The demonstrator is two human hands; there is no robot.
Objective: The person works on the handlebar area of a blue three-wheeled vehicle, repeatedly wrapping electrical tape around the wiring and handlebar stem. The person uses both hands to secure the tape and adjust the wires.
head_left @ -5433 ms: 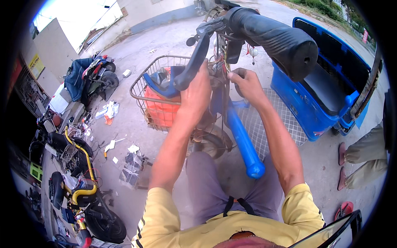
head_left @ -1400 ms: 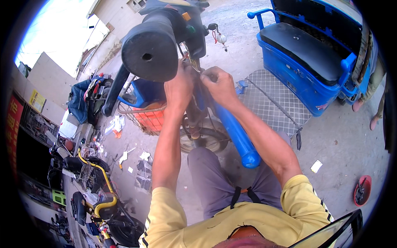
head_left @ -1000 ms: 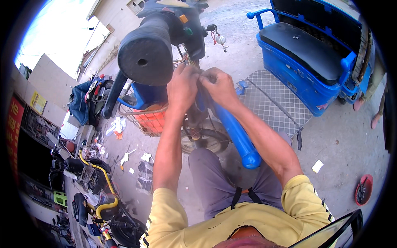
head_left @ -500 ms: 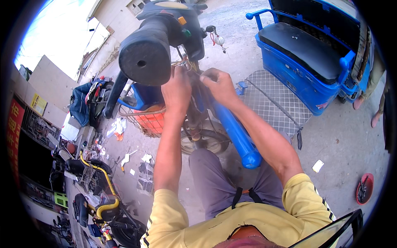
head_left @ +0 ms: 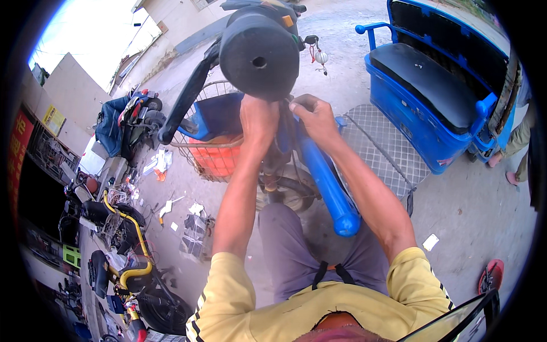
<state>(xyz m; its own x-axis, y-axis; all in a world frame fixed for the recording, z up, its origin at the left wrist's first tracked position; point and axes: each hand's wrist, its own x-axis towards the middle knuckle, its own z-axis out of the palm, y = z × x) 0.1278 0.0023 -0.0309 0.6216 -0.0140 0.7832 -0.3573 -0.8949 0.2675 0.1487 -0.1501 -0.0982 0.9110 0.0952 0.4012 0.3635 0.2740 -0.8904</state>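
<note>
**A:** what's with both hands crammed up under the handlebar grip [head_left: 259, 51]?

**B:** Left hand [head_left: 259, 125] is curled in just below it, fingertips hidden, so no clue what it's got. Right hand [head_left: 316, 118] is right beside it, fingers bent and bunched narrow, thumb near the index. Can't tell if anything's pinched there. Both are at the top of the front column [head_left: 283, 137], which stands just past the knees [head_left: 277, 219]. Sitting that close probably saves stretching, and I'd guess it's tight in there.

**A:** and the clutter round it?

**B:** Wire basket [head_left: 208, 145] ahead has a blue tub [head_left: 216, 117] and an orange bundle [head_left: 216, 162], presumably for carrying. Round charm [head_left: 321, 57] dangles beyond the grip, likely off a key left in.

**A:** any brands?

**B:** None I can make out. Red sign [head_left: 20, 137] far left has lettering, plus a yellow notice [head_left: 53, 121]. Sticker [head_left: 446, 162] low on the blue seat box [head_left: 399, 102] is too small.
</note>
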